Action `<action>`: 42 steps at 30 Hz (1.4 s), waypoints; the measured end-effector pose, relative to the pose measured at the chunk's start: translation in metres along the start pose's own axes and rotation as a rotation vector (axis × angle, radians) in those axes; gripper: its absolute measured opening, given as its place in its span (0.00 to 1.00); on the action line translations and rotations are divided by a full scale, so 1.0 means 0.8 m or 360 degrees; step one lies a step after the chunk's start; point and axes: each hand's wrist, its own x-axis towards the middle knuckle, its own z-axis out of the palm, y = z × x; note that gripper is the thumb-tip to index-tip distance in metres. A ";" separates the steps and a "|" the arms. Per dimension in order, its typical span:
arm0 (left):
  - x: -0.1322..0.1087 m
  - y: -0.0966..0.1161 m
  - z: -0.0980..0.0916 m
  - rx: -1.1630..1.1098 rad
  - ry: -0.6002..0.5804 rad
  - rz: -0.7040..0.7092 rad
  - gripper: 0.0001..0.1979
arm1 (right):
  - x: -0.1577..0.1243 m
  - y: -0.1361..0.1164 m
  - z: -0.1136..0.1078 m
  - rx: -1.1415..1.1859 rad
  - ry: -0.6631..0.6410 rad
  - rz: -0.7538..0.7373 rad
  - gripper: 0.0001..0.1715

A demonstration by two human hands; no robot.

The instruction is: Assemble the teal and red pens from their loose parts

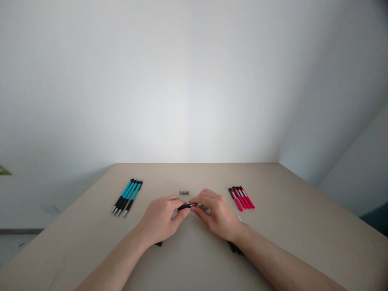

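My left hand [165, 216] is closed, pinching the black end of a pen [183, 207] between thumb and fingers. My right hand [218, 214] is closed as well, gripping the other end, where a thin silvery piece and a pale green patterned part show. The two hands almost meet over the middle of the table, and the fingers cover much of the pen. Just beyond them stand several small cone-shaped metal tips [184, 192] in a row.
Several turquoise and black pens [129, 196] lie side by side at left on the table [188, 266]. Several red pieces with black ends [241, 198] lie at right. Dark items [235, 247] show partly under my right wrist, and a black piece [159, 243] by my left. A wall stands behind.
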 end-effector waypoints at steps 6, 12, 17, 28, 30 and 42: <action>-0.001 0.000 0.001 -0.0017 0.0016 0.0012 0.15 | 0.001 -0.001 -0.002 -0.0058 -0.0004 -0.0030 0.05; 0.000 0.001 0.000 0.0002 0.0027 0.0012 0.15 | 0.002 0.000 -0.003 -0.0168 -0.0079 -0.0062 0.08; 0.000 0.002 0.000 0.0023 0.0027 0.0017 0.13 | 0.002 -0.001 -0.004 -0.0217 -0.0155 -0.0032 0.06; 0.001 -0.011 0.002 0.0073 0.0264 -0.0151 0.11 | -0.003 0.007 -0.010 -0.0342 -0.0009 0.0140 0.11; 0.002 -0.016 0.004 0.0048 0.0363 -0.0200 0.15 | -0.004 0.010 -0.014 -0.0349 0.0086 0.0180 0.12; 0.008 -0.016 -0.002 -0.0307 0.0747 0.0005 0.12 | -0.005 0.011 -0.017 -0.0271 0.0211 0.0204 0.16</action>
